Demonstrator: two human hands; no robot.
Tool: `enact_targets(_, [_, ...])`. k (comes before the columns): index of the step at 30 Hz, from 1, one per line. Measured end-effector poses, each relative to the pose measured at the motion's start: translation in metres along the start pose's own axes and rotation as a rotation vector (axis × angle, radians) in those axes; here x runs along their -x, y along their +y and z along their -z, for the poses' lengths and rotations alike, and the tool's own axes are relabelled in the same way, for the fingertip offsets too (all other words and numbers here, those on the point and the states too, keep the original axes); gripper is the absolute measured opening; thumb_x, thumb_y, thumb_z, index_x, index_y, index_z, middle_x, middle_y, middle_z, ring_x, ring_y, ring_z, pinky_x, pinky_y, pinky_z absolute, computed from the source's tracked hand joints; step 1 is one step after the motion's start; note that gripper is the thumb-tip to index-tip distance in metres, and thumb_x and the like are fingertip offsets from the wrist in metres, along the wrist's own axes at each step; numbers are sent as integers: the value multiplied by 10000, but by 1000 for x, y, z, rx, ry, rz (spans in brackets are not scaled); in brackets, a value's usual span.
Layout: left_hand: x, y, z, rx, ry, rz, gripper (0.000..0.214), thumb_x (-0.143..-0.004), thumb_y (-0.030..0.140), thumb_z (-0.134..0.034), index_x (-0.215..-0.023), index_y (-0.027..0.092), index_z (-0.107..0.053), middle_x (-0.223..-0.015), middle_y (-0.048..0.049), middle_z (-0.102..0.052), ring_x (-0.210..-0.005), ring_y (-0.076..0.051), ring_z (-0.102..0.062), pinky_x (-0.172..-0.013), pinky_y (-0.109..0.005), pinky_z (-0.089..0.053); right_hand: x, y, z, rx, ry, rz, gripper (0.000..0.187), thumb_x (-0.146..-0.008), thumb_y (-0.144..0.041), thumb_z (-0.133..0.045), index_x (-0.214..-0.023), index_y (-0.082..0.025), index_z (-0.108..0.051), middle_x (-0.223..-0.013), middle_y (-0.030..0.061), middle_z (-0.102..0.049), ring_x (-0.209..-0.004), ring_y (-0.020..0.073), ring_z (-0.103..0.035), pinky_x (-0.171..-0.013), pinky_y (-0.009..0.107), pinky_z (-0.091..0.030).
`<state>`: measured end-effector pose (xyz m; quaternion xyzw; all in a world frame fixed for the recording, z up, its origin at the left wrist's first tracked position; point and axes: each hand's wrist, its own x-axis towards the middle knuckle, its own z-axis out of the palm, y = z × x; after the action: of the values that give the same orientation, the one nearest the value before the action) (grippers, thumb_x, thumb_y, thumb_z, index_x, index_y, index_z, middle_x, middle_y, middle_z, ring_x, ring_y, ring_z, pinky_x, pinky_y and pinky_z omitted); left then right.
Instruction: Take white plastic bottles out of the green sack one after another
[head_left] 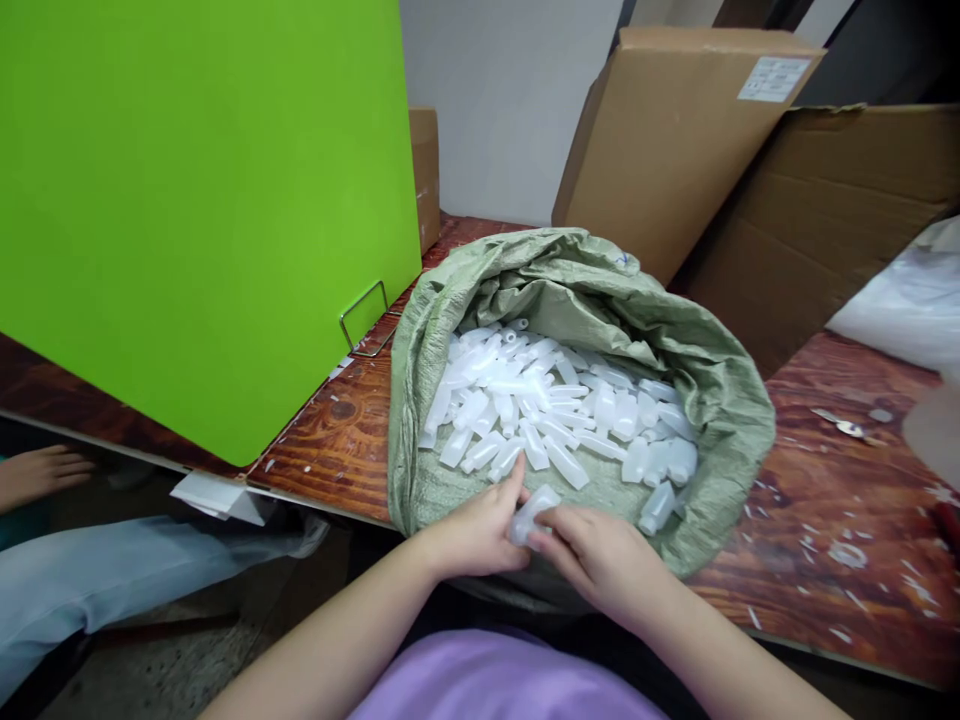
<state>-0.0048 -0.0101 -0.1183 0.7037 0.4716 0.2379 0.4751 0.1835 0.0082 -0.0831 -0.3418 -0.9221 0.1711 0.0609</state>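
Observation:
A green woven sack (675, 350) lies open on a wooden table (840, 530), holding several small translucent plastic bottles (540, 400). At the sack's near rim my left hand (480, 535) and my right hand (600, 555) meet around one small plastic bottle (532, 512). Both hands have fingers curled on it, left at its lower end, right beside its side.
A bright green board (202, 200) stands at the left on a wire stand (365, 318). Cardboard boxes (675, 130) lean at the back right. A clear plastic bag (907, 300) sits far right. Another person's hand (37, 472) and leg (135, 575) show at the lower left.

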Motion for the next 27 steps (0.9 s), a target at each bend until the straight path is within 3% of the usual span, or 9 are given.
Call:
enact_targets(2, [0, 1, 0, -7, 6, 20, 1050, -659, 211, -606, -1425, 131, 108, -1186, -128, -523, -1072, -257, -489, -933, -393, -396, -1, -2, 0, -12, 35, -36, 266, -912, -364, -423, -958, -174, -603, -850, 92, -650, -765, 214, -635, -664, 328, -517])
enact_targets(5, [0, 1, 0, -18, -4, 26, 1065, -659, 232, -622, -1423, 114, 110, -1197, -143, -520, -1083, -269, -483, -948, -408, -386, -2, -4, -1, -31, 22, 67, 264, -908, -314, -439, -1119, -195, -543, -1055, 116, -612, -900, 221, -616, -752, 344, -508])
enact_targets(8, [0, 0, 0, -39, -2, -3, 1037, -673, 218, -601, -1424, 113, 105, -1212, -144, -514, -1096, -268, -478, -965, -414, -376, -4, -7, -2, -27, -53, -126, 285, -935, -327, -356, -904, -172, -593, -829, 84, -639, -763, 225, -629, -682, 360, -508])
enact_targets(9, [0, 0, 0, -41, 3, 10, 1035, -674, 223, -606, -1426, 119, 97, -1230, -149, -504, -1114, -274, -470, -972, -418, -370, -4, -8, -1, -41, -47, -149, 277, -926, -349, -380, -907, -166, -587, -846, 92, -639, -792, 234, -627, -695, 363, -505])
enact_targets(13, [1, -1, 0, -33, -1, 44, 1042, -677, 256, -626, -1430, 126, 82, -1249, -154, -490, -1134, -278, -460, -978, -415, -367, -1, -11, 0, -90, -42, 68, 247, -910, -278, -430, -1119, -178, -517, -1100, 116, -592, -975, 224, -585, -788, 327, -470])
enact_targets(18, [1, 0, -1, -77, 9, 14, 961, -734, 265, -556, -1427, 102, 90, -1251, -163, -487, -1134, -270, -463, -990, -417, -360, -4, -20, -2, -102, -50, -262, 206, -908, -284, -399, -887, -165, -566, -800, 67, -645, -762, 215, -619, -643, 295, -410])
enact_targets(27, [-1, -3, -5, -252, 34, 30, 897, -741, 169, -492, -1429, 100, 80, -1452, -209, -284, -1293, -280, -348, -1043, -450, -322, -14, -21, 1, -298, -104, -441, 290, -871, -377, -423, -702, -189, -565, -672, 20, -639, -615, 152, -553, -522, 243, -269])
